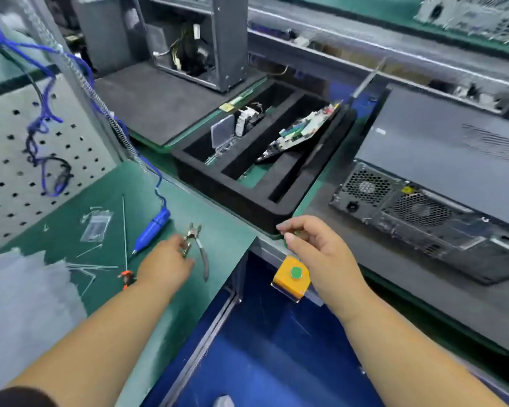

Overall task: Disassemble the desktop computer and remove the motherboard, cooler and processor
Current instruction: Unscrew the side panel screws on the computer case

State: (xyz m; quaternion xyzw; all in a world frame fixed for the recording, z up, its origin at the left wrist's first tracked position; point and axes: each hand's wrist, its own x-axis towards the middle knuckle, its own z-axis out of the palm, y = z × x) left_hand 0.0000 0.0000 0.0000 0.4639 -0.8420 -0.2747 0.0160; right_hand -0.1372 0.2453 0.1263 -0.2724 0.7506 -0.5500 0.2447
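A closed desktop computer (441, 177) lies on its side at the right, its vented rear panel facing me. A black foam tray (241, 198) holds a motherboard (303, 130) leaning in a slot, a finned cooler (247, 118) and a clear plastic case (222, 132). My left hand (168, 262) rests on the green mat, its fingers touching the handles of the cutting pliers (199, 245). My right hand (318, 248) hovers at the tray's near corner, fingers loosely curled, holding nothing.
A blue electric screwdriver (152, 229) on a coiled cable lies left of the pliers, beside cut zip ties and a small bag (96, 226). A yellow box with a green button (291, 277) hangs on the bench edge. An opened tower case (194, 39) stands behind.
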